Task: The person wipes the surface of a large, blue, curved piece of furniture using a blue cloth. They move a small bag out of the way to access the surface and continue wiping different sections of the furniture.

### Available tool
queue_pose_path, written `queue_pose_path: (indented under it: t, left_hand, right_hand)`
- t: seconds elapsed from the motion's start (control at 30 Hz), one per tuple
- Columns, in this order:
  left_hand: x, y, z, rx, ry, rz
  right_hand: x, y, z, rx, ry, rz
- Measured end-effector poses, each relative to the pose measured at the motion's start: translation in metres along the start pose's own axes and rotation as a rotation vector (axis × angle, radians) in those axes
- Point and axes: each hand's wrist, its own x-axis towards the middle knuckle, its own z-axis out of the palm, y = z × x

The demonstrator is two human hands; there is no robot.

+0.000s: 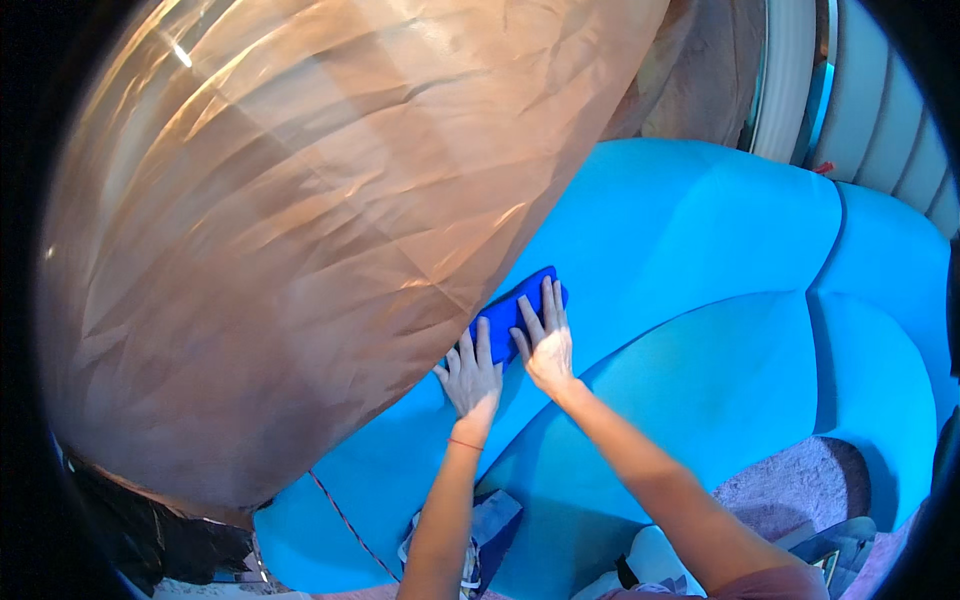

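A dark blue folded cloth or flat pad (499, 319) lies on the turquoise padded surface of what looks like a sofa (712, 225). My left hand (474, 379) rests flat on its lower left end, fingers spread. On its right part lies my right hand (549, 345), palm down with the fingers apart. Neither hand is closed around it. A large, creased, shiny brown sheet (337, 225) borders the pad on the left, its edge running diagonally past my left fingertips. Whether the pad reaches under that edge, I cannot tell.
A thin twisted cord (341, 514) crosses the turquoise surface at lower left. Below my forearms is a partly hidden blue and white fabric item (495, 517). Purple-grey carpet (795, 480) shows lower right. A pale ribbed panel (885, 112) and small red object (823, 167) are upper right.
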Motion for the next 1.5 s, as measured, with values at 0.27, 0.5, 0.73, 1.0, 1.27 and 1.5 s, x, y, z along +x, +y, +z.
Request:
queue_pose_path:
  t: [0.27,0.5,0.73,1.0,1.27,1.5]
  left_hand:
    - [-0.147,-0.072,0.047,0.328,-0.109,0.189]
    - [-0.154,-0.067,0.061,0.491,-0.187,0.291]
    - [-0.008,0.010,0.056,0.446,0.176,0.312]
    - [0.161,0.089,-0.009,0.000,0.192,0.216]
    - [0.133,0.081,-0.006,-0.315,0.474,-0.237]
    - [0.139,0.137,-0.010,-0.049,0.182,0.073]
  right_hand:
    - [-0.158,-0.035,0.057,0.084,-0.371,0.181]
    - [-0.176,-0.027,0.060,0.053,-0.403,0.211]
    - [-0.040,0.032,0.020,-0.021,-0.080,0.227]
    - [0.121,0.094,-0.059,-0.294,-0.004,0.062]
    - [0.156,0.130,-0.077,-0.221,0.030,0.037]
    - [0.160,0.140,-0.088,-0.053,0.109,-0.014]
